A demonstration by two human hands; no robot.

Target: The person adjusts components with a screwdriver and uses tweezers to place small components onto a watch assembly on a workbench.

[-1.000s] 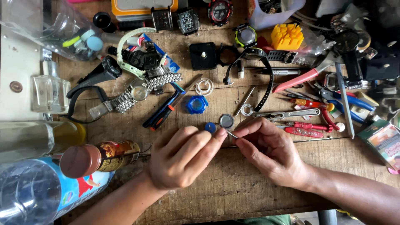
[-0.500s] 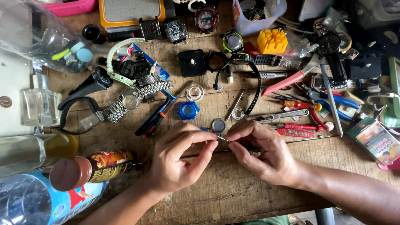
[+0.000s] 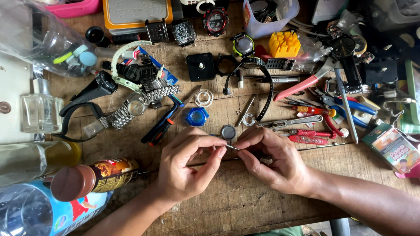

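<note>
Clear plastic tub (image 3: pixel 271 19) of watch parts; both hands' grips (image 3: pixel 188 168) (image 3: pixel 273 161) pinched on thin metal pin (image 3: pixel 232 147).

We see a grey round watch case (image 3: pixel 228 131) beside a bright blue ring (image 3: pixel 197 116) on the brown wooden table (image 3: pixel 245 205). We also note a yellow block (image 3: pixel 285 43), red-handled pliers (image 3: pixel 302 86), a black-and-red watch (image 3: pixel 215 20) and a brown-capped bottle (image 3: pixel 94 176).

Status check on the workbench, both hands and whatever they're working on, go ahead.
Left hand and right hand meet fingertip to fingertip, pinching a thin metal pin. Round grey watch case just beyond the fingers. Blue ring, red-handled tools close by.
</note>
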